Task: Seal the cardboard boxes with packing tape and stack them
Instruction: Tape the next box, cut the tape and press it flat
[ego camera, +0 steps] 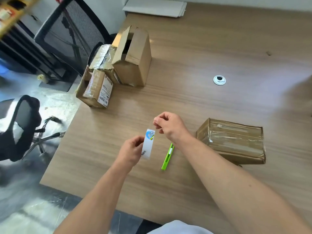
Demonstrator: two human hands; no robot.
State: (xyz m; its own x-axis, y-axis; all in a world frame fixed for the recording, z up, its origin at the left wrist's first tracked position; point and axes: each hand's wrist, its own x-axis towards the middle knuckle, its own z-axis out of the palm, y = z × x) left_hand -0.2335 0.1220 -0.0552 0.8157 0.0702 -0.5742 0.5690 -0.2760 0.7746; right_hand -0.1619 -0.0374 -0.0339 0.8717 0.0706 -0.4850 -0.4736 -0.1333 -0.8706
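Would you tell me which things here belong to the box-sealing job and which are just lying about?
Job: white packing-tape roll, gripped by the left hand, end pinched by the right hand; green plastic cutter; taped brown cardboard box; open tall cardboard box.
Idle: round grey desk grommet; white flat sheets; black mesh chair.

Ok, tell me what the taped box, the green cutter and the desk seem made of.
Taped box: brown cardboard, glossy where clear tape wraps it, going by glare streaks.
Green cutter: likely plastic, bright and smooth.
Desk: matte wood grain; solid wood or laminate, cannot tell.
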